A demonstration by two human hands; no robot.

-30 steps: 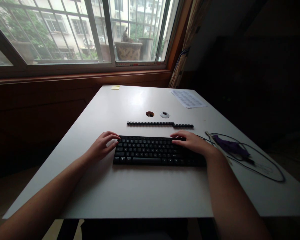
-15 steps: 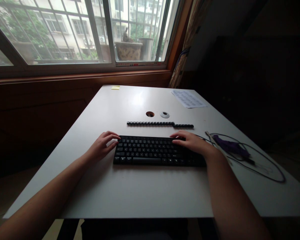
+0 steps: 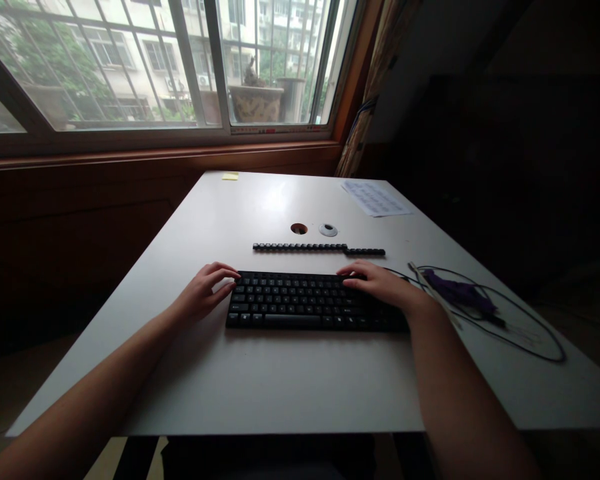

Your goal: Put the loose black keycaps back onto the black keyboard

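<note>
A black keyboard [image 3: 293, 301] lies flat on the white table [image 3: 275, 387] in front of me. At its upper left corner my left hand [image 3: 207, 290] touches the edge with fingertips, fingers stretched and apart. My right hand [image 3: 375, 283] reaches over the upper right part of the keyboard, covering some keys. Its index finger and thumb point left with a gap between them; the other fingertips are partly hidden. Neither hand visibly holds anything. Just behind the keyboard, small black keycaps [image 3: 300, 247] stand in a long row, its right end stepped slightly nearer.
Right of the keyboard lie a looped black cable [image 3: 543, 319] and a dark purple cloth [image 3: 457, 293]. Farther back are a round table hole [image 3: 299, 229], its grey ring cover [image 3: 329, 230], printed paper [image 3: 375, 199] and a yellow sticky note [image 3: 231, 176]. A window [image 3: 145, 67] stands beyond.
Both hands keep their places on the keyboard. The view has shifted very slightly, and the right fingers look a touch farther left; nothing else has visibly moved.
</note>
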